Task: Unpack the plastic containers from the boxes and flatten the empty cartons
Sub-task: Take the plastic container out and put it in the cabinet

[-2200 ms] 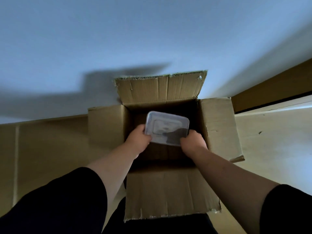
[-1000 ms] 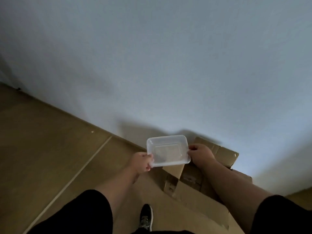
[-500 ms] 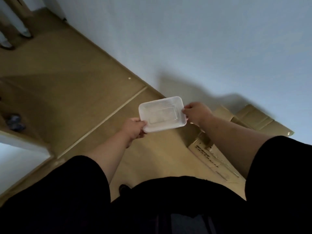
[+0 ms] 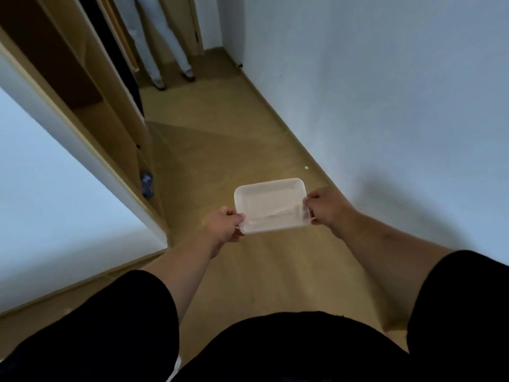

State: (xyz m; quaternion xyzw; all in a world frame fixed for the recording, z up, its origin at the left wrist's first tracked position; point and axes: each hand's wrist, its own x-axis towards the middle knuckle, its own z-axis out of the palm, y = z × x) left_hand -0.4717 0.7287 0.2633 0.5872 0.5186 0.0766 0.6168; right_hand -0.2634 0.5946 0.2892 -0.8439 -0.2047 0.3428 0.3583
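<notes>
**Carrying the container by its ends**

We are pinching the plastic container (image 4: 271,205) at its short ends, left hand (image 4: 223,226) and right hand (image 4: 325,204) clamping its rim. We are holding it level above the wooden floor (image 4: 220,150). It looks light, thin and flexible, so we are judging the rim the safest hold.
</notes>
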